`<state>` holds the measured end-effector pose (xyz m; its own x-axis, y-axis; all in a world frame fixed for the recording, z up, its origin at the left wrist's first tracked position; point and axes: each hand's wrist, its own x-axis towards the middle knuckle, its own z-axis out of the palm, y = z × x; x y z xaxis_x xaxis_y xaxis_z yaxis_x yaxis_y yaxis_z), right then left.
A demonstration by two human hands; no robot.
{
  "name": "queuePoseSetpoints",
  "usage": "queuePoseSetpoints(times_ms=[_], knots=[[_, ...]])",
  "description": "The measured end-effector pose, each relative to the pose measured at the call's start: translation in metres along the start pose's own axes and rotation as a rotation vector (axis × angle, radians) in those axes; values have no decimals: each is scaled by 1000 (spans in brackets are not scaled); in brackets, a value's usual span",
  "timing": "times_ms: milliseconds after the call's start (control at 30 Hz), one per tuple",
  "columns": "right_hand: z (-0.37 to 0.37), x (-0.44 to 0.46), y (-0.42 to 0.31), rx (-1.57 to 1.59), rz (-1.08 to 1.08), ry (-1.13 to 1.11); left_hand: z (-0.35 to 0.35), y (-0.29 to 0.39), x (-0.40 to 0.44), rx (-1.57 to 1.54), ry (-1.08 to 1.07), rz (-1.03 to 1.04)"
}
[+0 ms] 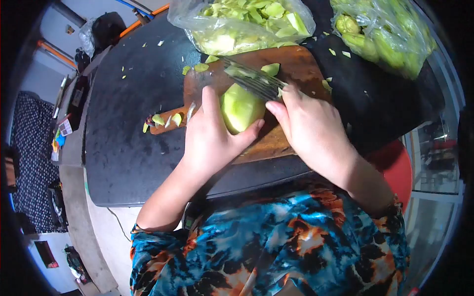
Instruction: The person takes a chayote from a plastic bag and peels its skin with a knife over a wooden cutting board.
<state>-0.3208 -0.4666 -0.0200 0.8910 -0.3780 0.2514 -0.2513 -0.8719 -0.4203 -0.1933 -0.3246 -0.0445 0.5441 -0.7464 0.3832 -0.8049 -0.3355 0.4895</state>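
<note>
My left hand (212, 129) is wrapped around a pale green, partly peeled vegetable that looks like a chayote (242, 109), with the thumb on its near side. In my right hand (316, 129) is a knife (253, 81), its broad blade smeared by motion. The blade lies against or just over the far upper side of the chayote; actual contact I cannot tell. Both hands are above a wooden cutting board (308, 64), whose handle points left. Green peelings (270, 69) lie on the board, and a few rest on its handle.
A clear plastic bag (197, 37) full of green peelings stands just beyond the board. Another plastic bag (395, 44) with whole green vegetables sits at the far right. Scraps dot the dark table (133, 113). A red stool (397, 165) is at the right edge.
</note>
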Motion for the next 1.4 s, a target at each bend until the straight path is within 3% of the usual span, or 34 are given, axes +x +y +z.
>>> queuePoseSetpoints(times_ms=[100,200,300,633,733,900,1033,1233,1333,1400], knots=[[-8,6,7,19,6,4,-2,3,-1,-37,-45,-98],[-23,-3,1,110,-29,7,1,-4,2,-11,38,54],[-35,-18,-16,97,10,-125,2,-5,2,-19,30,32],[-23,-10,-15,54,-23,-90,3,-6,4,-48,39,0],[-16,-6,-13,69,-118,64,3,-4,4,-66,21,-61],[-19,3,-12,54,-78,-8,4,1,2,-1,85,51],[-22,8,-16,10,-48,-38,4,-1,1,2,58,-16],[4,52,12,-165,-53,3,6,-6,0,2,90,54],[-17,64,21,-69,108,-88,3,-9,3,-55,41,10],[-22,57,26,18,10,24,2,-11,3,-95,10,3]])
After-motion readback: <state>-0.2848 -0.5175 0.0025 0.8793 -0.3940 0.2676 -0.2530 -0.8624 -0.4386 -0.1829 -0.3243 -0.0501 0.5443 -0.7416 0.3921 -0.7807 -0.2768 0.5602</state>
